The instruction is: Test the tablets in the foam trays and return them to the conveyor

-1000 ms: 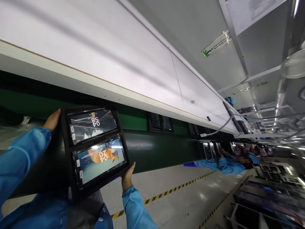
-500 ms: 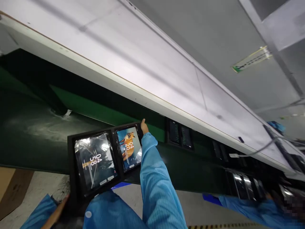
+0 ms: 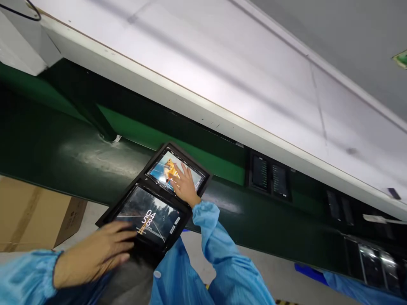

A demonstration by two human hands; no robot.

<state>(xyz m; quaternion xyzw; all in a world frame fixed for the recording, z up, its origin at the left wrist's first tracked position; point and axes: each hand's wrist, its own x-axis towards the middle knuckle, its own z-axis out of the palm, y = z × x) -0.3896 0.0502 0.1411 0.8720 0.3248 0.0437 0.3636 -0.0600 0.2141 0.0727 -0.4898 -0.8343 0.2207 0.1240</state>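
A black tray (image 3: pixel 110 212) lies slanted across the front edge of the dark green bench, holding two tablets with lit screens. My right hand (image 3: pixel 186 186) rests with spread fingers on the far tablet (image 3: pixel 159 167), which shows an orange animal picture and partly covered text. The near tablet (image 3: pixel 149 212) shows a dark forest picture with the digits 04 58. At this tablet's lower left is my left hand (image 3: pixel 95 252), its fingers stretched out and somewhat blurred. I cannot tell whether its fingertips touch the screen.
A white shelf (image 3: pixel 206 76) runs diagonally above the green bench (image 3: pixel 89 165). Another black tray with dark tablets (image 3: pixel 269 176) lies right of mine. More devices (image 3: pixel 378 262) sit at far right, near a blue sleeve (image 3: pixel 349 290). A cardboard box (image 3: pixel 38 216) stands lower left.
The tray has turned so its far end points up and right. My right hand has left the tray's edge for the far screen; my left hand has come up from the near corner.
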